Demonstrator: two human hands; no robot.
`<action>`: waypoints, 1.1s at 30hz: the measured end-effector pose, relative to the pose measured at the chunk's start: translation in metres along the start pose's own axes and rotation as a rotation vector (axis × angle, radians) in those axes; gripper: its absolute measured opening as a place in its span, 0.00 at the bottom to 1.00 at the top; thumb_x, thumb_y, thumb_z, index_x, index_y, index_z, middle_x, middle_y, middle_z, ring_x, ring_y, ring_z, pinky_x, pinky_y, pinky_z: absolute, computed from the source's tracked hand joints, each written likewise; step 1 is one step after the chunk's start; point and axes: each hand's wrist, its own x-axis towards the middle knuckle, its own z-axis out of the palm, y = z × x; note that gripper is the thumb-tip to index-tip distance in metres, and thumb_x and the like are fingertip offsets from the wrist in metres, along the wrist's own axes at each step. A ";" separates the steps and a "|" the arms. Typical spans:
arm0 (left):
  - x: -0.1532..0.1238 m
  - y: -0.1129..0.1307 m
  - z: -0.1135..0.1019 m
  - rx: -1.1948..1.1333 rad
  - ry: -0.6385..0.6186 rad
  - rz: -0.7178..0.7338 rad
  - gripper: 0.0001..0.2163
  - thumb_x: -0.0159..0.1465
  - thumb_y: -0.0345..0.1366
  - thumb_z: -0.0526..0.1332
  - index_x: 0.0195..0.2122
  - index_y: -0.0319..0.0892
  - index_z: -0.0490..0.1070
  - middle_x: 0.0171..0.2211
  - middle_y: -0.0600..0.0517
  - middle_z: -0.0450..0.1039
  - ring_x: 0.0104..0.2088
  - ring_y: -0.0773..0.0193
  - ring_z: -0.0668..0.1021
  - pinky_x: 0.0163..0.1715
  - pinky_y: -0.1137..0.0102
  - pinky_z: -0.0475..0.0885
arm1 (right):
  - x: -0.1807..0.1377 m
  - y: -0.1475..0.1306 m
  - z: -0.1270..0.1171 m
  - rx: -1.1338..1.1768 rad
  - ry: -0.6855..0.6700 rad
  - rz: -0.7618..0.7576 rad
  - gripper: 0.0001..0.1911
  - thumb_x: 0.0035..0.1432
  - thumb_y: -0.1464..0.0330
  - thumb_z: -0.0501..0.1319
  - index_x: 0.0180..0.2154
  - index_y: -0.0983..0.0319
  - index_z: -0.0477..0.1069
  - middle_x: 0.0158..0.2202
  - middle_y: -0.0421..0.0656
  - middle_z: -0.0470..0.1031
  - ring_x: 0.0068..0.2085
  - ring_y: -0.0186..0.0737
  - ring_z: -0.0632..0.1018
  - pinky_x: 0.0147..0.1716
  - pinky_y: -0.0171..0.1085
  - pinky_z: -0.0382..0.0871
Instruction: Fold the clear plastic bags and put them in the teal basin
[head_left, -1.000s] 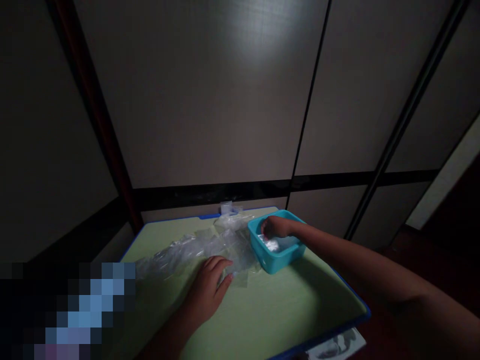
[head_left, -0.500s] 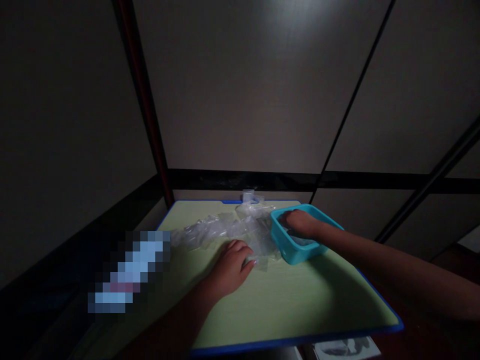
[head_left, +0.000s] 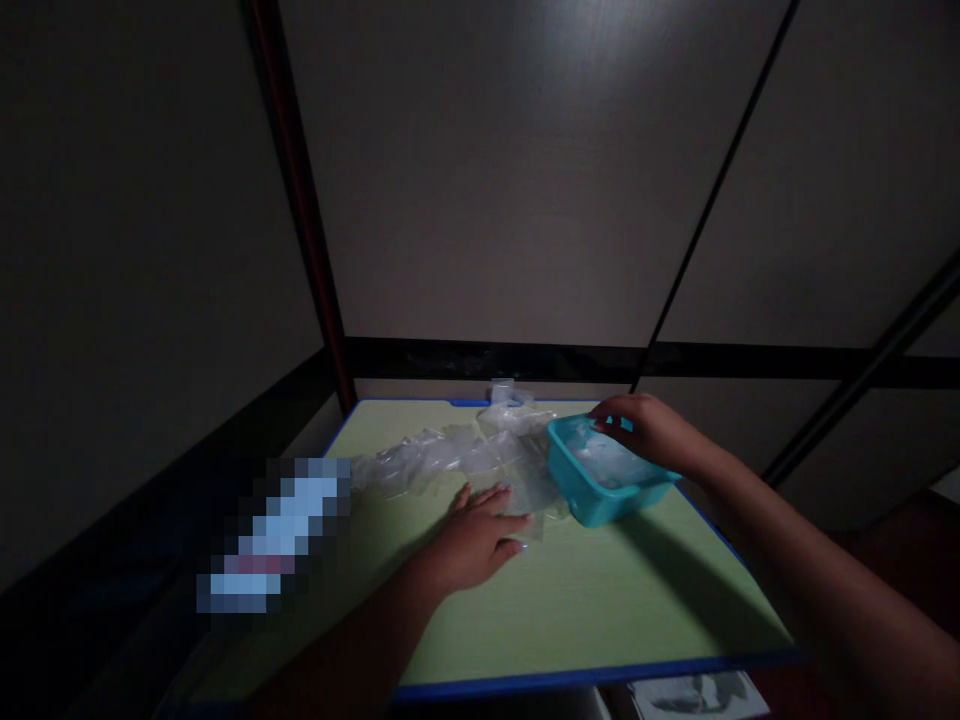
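My left hand (head_left: 476, 545) lies palm down with its fingers spread, touching the near edge of a loose row of clear plastic bags (head_left: 431, 455). Over the far rim of a turquoise plastic basket (head_left: 596, 508) is my right hand (head_left: 649, 425), its thumb and fingers drawn together in a pinch. Whitish clear plastic (head_left: 611, 462) fills much of the basket below it. Whatever sits between the right fingertips is too small and dim to make out. The basket stands beside the right end of the bag row.
The green tabletop (head_left: 555, 610) has a blue edge. Behind it rise dark panels (head_left: 487, 200) with a black strip. A pixelated patch (head_left: 277, 530) covers the table's left side. Below the front edge, a printed sheet or box (head_left: 697, 695) shows.
My right hand has risen out of the basket to its far rim, uncovering the plastic inside. My left hand's fingers have spread out. The view has shifted slightly.
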 end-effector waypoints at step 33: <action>-0.167 0.023 -0.010 0.181 0.182 0.057 0.12 0.65 0.39 0.55 0.48 0.46 0.68 0.50 0.50 0.73 0.55 0.61 0.70 0.60 0.56 0.50 | -0.109 -0.205 0.130 0.128 -0.055 -0.083 0.31 0.60 0.60 0.55 0.62 0.59 0.52 0.63 0.50 0.56 0.62 0.49 0.57 0.60 0.59 0.43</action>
